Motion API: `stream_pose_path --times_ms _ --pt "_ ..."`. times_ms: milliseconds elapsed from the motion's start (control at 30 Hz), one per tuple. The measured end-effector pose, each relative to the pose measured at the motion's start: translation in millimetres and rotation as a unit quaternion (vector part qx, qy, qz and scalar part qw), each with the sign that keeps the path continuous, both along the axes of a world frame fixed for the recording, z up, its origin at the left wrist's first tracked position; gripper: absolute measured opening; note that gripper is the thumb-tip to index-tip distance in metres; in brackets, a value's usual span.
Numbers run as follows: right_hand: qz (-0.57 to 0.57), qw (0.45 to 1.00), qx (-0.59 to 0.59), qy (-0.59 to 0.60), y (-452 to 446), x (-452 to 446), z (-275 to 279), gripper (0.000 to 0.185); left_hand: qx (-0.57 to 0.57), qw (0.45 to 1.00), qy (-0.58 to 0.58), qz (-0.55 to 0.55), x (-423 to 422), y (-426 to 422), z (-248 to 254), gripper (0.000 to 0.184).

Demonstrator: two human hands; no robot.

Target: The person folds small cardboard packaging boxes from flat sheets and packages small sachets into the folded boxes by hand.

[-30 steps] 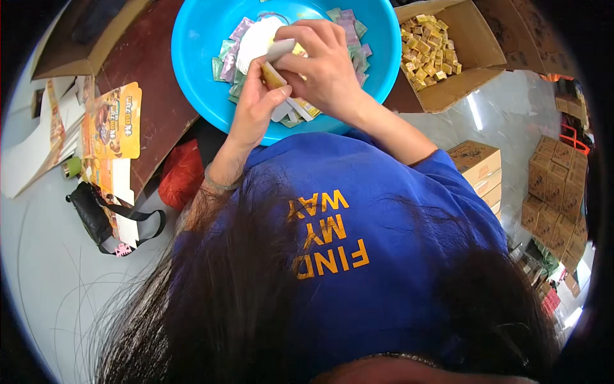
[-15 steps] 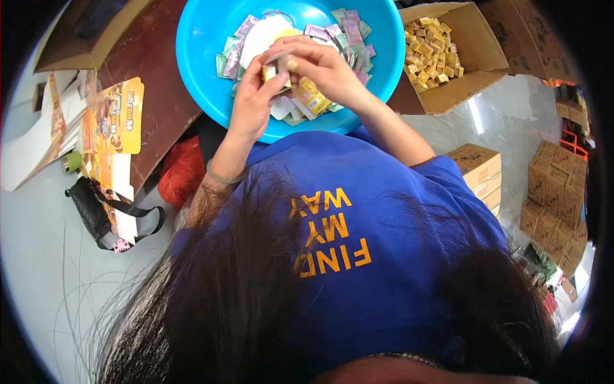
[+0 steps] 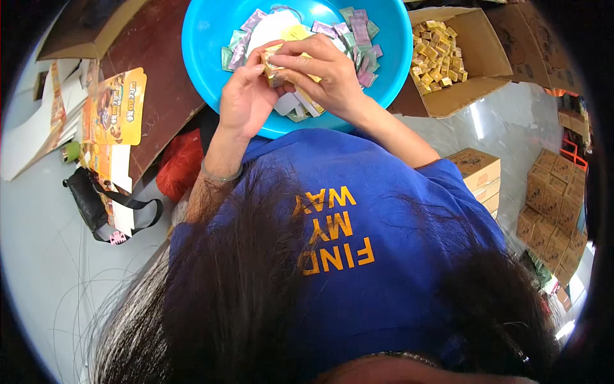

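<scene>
Over a blue plastic tub (image 3: 194, 70) I hold a small yellow carton (image 3: 274, 69) between both hands. My left hand (image 3: 243, 102) grips it from the left and from below, fingers partly behind it. My right hand (image 3: 326, 73) lies across its top and right side, fingertips against the flaps. Whether the carton is fully closed is hidden by my fingers. Inside the tub lie several green and purple sachets (image 3: 361, 29), a white sheet or pile (image 3: 265, 32), and flat white-and-yellow pieces (image 3: 289, 105) below my hands.
An open cardboard box (image 3: 476, 54) full of small yellow cartons (image 3: 438, 54) stands right of the tub. Printed yellow card sheets (image 3: 121, 105) and a black bag (image 3: 87, 198) are at left. Stacked brown boxes (image 3: 553, 205) stand on the floor at right.
My right fingers have moved from the carton's raised flap to lie over its top. The left hand has turned, its palm showing more. The view has shifted slightly.
</scene>
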State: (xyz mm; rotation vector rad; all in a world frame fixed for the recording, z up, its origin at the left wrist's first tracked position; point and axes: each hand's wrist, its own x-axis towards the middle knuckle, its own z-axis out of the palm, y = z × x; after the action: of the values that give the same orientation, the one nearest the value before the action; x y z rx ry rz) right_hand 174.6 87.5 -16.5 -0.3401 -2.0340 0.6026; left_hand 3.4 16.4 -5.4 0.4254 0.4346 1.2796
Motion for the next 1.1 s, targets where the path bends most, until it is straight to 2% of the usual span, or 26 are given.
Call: stream_pose_path --times_ms 200,367,400,433,500,533,567,600,633,667,700,833,1000,1100 --pt "-0.029 0.993 0.101 -0.058 0 0 11 0.037 -0.017 1.0 0.008 0.013 -3 -7 -6 0.053" --pt "0.051 0.991 -0.127 0.011 -11 2 3 0.049 -0.01 0.99 0.123 0.072 12 -8 1 0.055" --pt "0.06 0.98 -0.189 0.013 -14 7 9 0.055 0.018 0.971 0.219 0.091 17 -10 6 0.057" --pt "0.026 0.986 -0.162 -0.02 -8 19 13 0.063 0.047 0.942 0.314 0.11 22 -11 13 0.059" --pt "-0.146 0.989 0.005 0.028 26 51 25 0.062 0.101 0.853 0.492 0.143 28 -15 32 0.063" --pt "-0.27 0.963 -0.02 0.005 39 77 36 0.061 0.202 0.809 0.541 0.112 22 -21 53 0.059" --pt "-0.372 0.927 0.054 0.013 57 98 43 0.06 0.299 0.754 0.581 0.076 15 -25 78 0.055" --pt "-0.44 0.892 0.085 -0.051 74 123 44 0.06 0.296 0.755 0.58 0.073 20 -29 97 0.055" --pt "-0.503 0.849 0.116 -0.115 86 144 42 0.06 0.417 0.802 0.427 0.027 28 -31 114 0.046" --pt "-0.548 0.82 0.046 -0.156 90 157 35 0.056 0.521 0.814 0.256 -0.018 35 -33 125 0.037" --pt "-0.545 0.822 0.044 -0.159 87 158 34 0.056 0.517 0.816 0.257 -0.016 35 -38 126 0.037" --pt "-0.352 0.908 -0.097 -0.206 77 158 29 0.051 0.48 0.852 0.203 -0.055 50 -51 143 0.033" --pt "-0.3 0.919 -0.159 -0.199 60 120 30 0.048 0.448 0.876 0.137 -0.113 60 -58 170 0.03" --pt "-0.309 0.921 -0.11 -0.211 63 119 16 0.048 0.439 0.881 0.098 -0.143 62 -58 183 0.028"
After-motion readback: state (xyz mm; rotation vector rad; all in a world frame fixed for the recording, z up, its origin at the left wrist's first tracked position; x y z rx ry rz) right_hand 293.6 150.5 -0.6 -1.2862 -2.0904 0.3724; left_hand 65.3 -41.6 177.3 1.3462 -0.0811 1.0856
